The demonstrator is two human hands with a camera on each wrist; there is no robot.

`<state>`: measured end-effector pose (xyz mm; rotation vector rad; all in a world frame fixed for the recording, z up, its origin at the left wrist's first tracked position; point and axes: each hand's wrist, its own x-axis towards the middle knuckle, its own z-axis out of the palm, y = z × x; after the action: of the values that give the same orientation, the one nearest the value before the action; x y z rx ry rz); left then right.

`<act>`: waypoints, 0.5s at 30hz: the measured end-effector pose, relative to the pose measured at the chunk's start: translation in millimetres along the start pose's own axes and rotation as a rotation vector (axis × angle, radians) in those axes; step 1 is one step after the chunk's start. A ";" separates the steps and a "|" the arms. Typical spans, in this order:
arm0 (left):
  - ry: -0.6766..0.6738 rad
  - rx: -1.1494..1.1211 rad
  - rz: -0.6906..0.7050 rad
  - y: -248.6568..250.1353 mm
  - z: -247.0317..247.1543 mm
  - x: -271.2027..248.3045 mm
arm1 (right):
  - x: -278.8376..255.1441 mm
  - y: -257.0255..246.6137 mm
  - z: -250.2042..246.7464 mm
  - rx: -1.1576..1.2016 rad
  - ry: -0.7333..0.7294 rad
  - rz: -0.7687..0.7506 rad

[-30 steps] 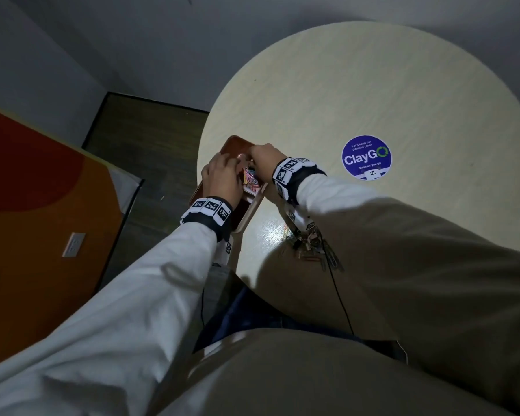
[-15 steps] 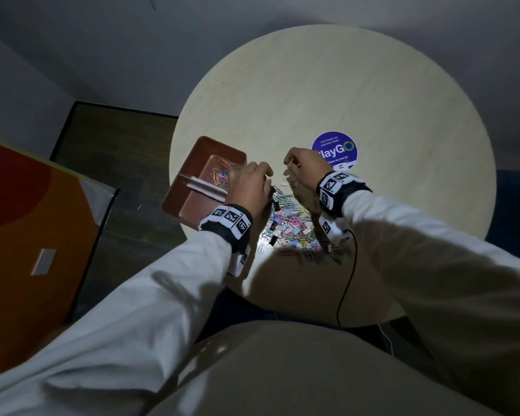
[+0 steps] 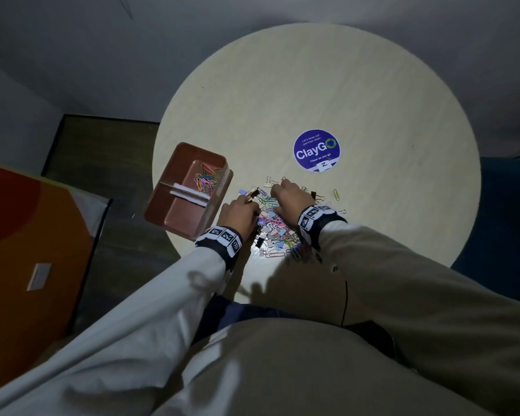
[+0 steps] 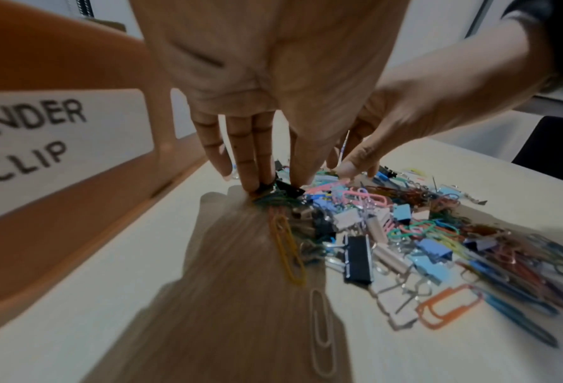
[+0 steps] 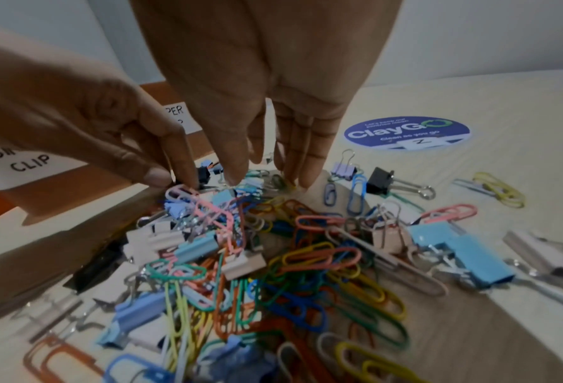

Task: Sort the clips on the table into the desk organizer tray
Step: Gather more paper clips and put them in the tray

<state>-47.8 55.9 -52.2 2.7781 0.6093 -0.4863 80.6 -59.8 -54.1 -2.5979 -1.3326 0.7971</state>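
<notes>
both hands — left hand (image 3: 240, 212), right hand (image 3: 288, 197) — fingers extended, unclenched, raking clip pile (image 3: 278, 232) for 1 pick; tray (image 3: 174, 219) close beside.

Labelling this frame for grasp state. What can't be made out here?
- Left hand: whether its fingertips hold a clip; motion blur and the pile hide the grip.
- Right hand: the same; fingertips sit among clips.
- Tray labels: cut off by the frame edge in the left wrist view, covered by the hands in the right wrist view.
- Tray's near compartment: too dark in the head view to judge contents.
</notes>
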 end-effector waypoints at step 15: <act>0.000 0.090 0.100 -2.0 -26.3 23.0 | 7.6 -6.1 8.7 0.077 -0.008 -0.006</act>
<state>-22.0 74.2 -37.1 2.8767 0.4568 -0.5045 75.5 -51.4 -62.6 -2.5336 -1.2841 0.8413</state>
